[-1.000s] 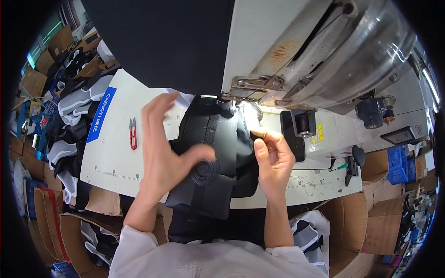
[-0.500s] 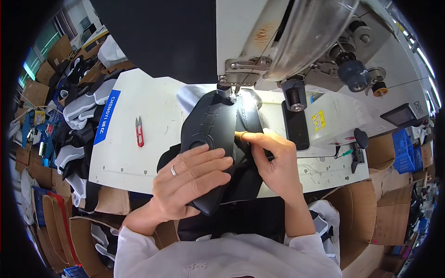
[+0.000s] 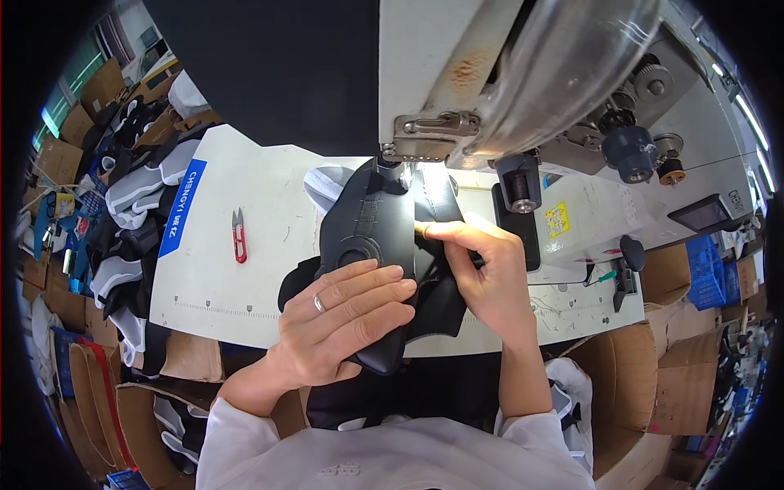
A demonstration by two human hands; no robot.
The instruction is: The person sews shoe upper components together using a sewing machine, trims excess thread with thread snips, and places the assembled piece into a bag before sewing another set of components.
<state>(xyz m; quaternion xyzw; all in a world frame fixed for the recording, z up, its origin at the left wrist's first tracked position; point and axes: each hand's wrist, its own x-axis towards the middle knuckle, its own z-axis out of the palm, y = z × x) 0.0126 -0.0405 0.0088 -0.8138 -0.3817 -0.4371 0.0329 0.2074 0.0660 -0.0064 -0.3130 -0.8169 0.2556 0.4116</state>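
A black, smooth, leather-like piece [image 3: 384, 245] with a raised round ring and a short stitched mark lies under the sewing machine's presser foot [image 3: 408, 174]. My left hand [image 3: 347, 322] rests flat across its near left part, fingers stretched out, a ring on one of them. The thumb is bent near the lower edge. On the other side, my right hand [image 3: 486, 265] pinches the piece's right edge between thumb and forefinger, a band around the forefinger tip. Softer black fabric [image 3: 437, 306] hangs below that hand. Beyond the piece, a grey-white part [image 3: 327, 186] sticks out at the left.
Red thread snips [image 3: 238, 237] lie left on the white machine table [image 3: 220, 286]. The sewing machine head [image 3: 441, 65] hangs over the work. A black phone-like slab [image 3: 517, 229] is at right. Cardboard boxes [image 3: 694, 392] and piled black-and-white pieces [image 3: 147, 192] surround the table.
The piece shifts slightly away under the presser foot, and both hands move with it. My left hand slides a little to the right. The view has tilted slightly.
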